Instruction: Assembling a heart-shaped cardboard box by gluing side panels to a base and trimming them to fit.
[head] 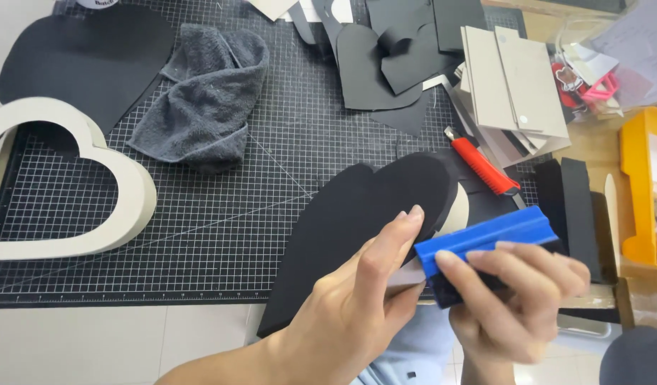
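Cutting mat (221,214): we see a dark gridded mat filling most of the frame; its top edge is cut off, and its lower edge ends at a pale table surface (93,342).
Open room: we find the barest stretch of mat at centre and lower left, between the heart frame and the black heart.
Black heart (357,228): we hold a large, flat, matte black heart-shaped panel tilted up at lower centre; its point runs down past the mat's lower edge, and part of its right lobe is hidden behind our fingers.
Heart frame (122,207): a thick off-white hollow heart lies at the left, cut off by the frame edge.
Black sheet (86,57): a rounded black piece lies upper left, partly under the frame.
Towel (204,107): a crumpled grey terry cloth sits upper centre-left.
Scrap pile (392,57): black offcuts overlap at the top; we cannot sort them apart.
Grey cards (514,85): stiff boards are stacked upper right.
Left hand (357,306): we grip the black heart's edge, fingers closed on it.
Right hand (514,292): we clasp a blue plastic squeegee (485,239) against the heart's right edge.
Utility knife (482,164): red, lying right of centre.
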